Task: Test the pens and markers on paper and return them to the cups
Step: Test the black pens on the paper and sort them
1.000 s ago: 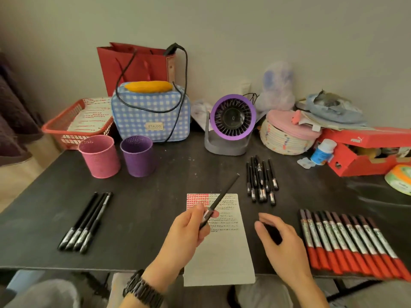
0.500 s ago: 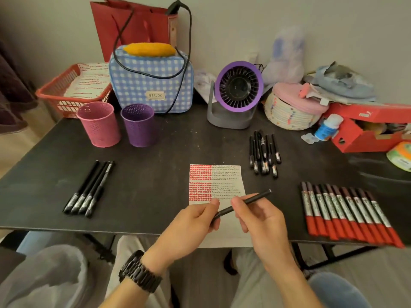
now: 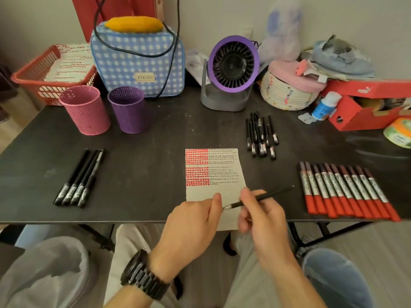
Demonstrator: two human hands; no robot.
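A single head-worn camera is looking forward and steeply down from just above the near edge of the dark desk point(image 3: 142, 174). It is facing the wall behind the desk, taking in the whole desktop from the red basket point(image 3: 29, 76) at far left to the red shoebox point(image 3: 355, 112) at far right. It is sitting close: the left hand point(image 3: 191, 221) and right hand point(image 3: 262, 216) are filling the lower centre, with the person's lap below. The wide lens is bending the desk's edges.

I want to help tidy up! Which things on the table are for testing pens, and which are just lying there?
For the job: the pen in the right hand, the paper, black pens, more black pens, red markers, pink cup, purple cup.

Just lying about: fan, checked bag, red basket, shoe box, small bottle.
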